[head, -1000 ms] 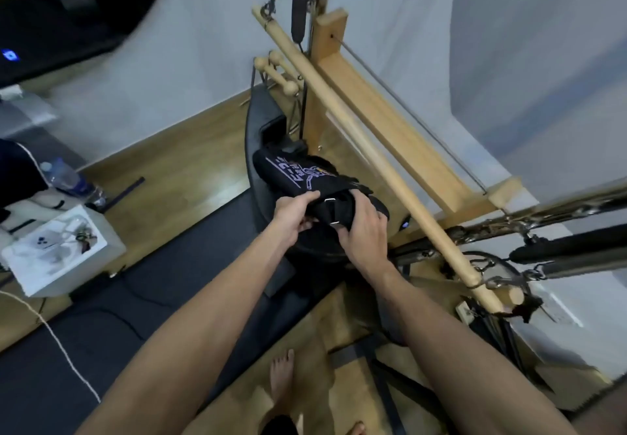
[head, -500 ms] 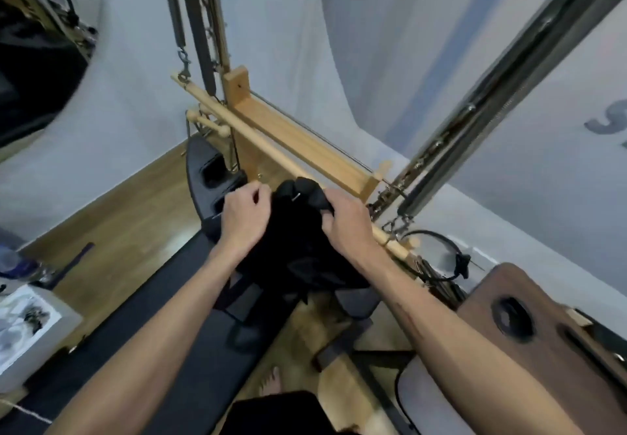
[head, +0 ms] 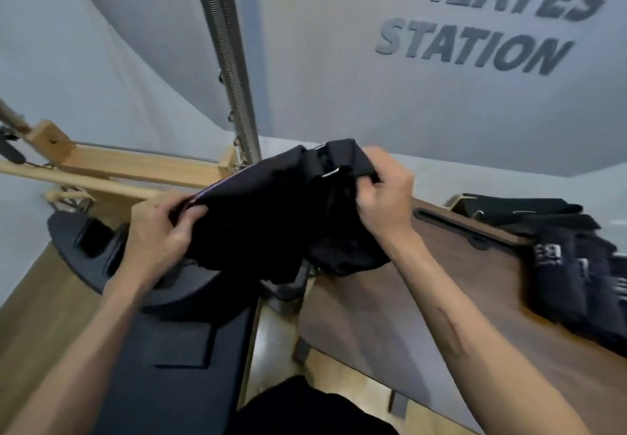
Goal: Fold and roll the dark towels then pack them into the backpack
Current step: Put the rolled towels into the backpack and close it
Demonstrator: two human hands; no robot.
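Starting at the left edge, a wooden frame (head: 132,168) of pale beams runs across behind the hands, and below it a dark padded platform (head: 176,349) with raised blocks stretches toward the viewer. The left hand (head: 157,231) hovers over that platform, its fingers curled round the left edge of a black backpack (head: 268,217), thumb on top pinching the fabric where a thin purple-and-white trim shows. The bag hangs in the air between the two hands, bunched and sagging, with two metal buckles visible near its top. Behind it one ribbed steel pole (head: 225,61) rises to the top of the view, crossing in front of the grey wall (head: 339,61); the bag hides the pole's foot and the right end of the wooden frame. The right hand (head: 385,193) grips the bag's upper right part, fingers tucked tightly into the cloth. Farther right, grey lettering (head: 488,17) on the wall reads "PILATES STATION". Under it a brown wooden board (head: 441,292) with a long slot slopes away, and on its far right end lies a pile of dark towels (head: 570,258), folded and overlapping, some showing pale print; blur keeps them from being counted exactly.
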